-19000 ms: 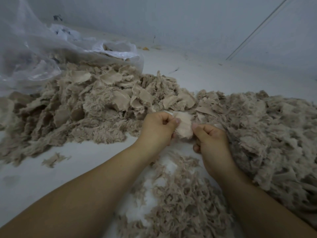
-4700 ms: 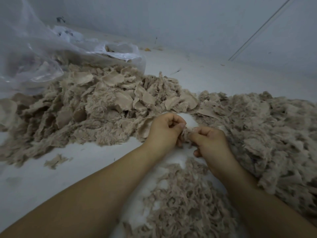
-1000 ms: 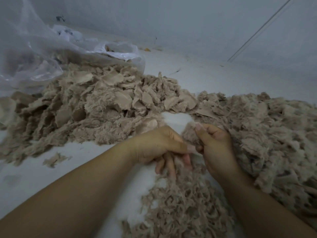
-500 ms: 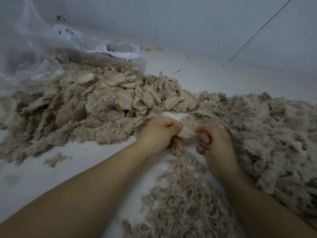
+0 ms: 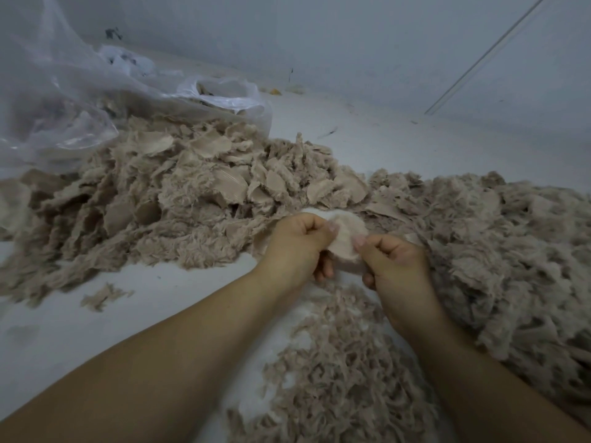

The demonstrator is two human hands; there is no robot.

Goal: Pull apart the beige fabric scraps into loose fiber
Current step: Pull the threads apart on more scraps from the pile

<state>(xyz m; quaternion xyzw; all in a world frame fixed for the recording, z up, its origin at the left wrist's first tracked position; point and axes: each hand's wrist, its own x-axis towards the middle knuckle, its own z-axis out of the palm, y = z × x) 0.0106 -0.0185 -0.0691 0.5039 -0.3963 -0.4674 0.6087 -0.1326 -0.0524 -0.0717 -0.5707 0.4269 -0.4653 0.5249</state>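
Observation:
My left hand [image 5: 295,247] and my right hand [image 5: 395,263] both pinch one pale beige fabric scrap [image 5: 345,239] between them, thumbs on its near face, a little above the white floor. A big heap of beige scraps [image 5: 179,199] with fuzzy edges lies to the left and behind. Another fluffier heap [image 5: 505,251] spreads along the right. Below my hands lies a pile of loose shredded fiber [image 5: 345,372].
A clear plastic bag [image 5: 73,100] with more scraps inside slumps at the back left. One small stray scrap [image 5: 104,295] lies on the white floor [image 5: 96,330] at the left. A grey wall [image 5: 351,36] rises behind.
A second ago my left hand hung open over the fiber pile while the right held a scrap. Now both hands pinch one scrap, spread flatter between them than half a second ago.

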